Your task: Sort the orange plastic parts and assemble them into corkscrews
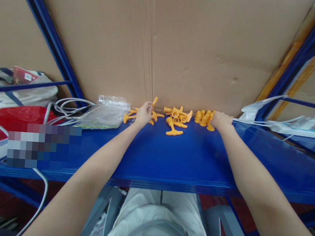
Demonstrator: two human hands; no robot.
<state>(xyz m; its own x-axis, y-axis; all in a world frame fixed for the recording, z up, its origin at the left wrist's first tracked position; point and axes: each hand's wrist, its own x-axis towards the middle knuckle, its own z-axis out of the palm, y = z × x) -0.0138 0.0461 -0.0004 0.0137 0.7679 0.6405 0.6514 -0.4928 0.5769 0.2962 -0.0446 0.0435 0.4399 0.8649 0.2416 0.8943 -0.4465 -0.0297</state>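
Note:
Three small heaps of orange plastic parts lie at the back of a blue shelf (171, 158). My left hand (143, 114) is closed in a pinch on one orange part (154, 102) over the left heap (129, 116). The middle heap (177, 117) has T-shaped pieces, one lying out in front (173, 129). My right hand (220, 120) rests curled over the right heap of small orange caps (203, 117); its fingers are turned away, and I cannot see what they grip.
A brown cardboard sheet (179, 44) stands behind the shelf. A clear plastic bag (106, 112) and coiled white cables (66, 108) lie left, beside a red item (14, 118). White cables and bags (281, 123) lie right. Blue rack posts (52, 38) frame both sides.

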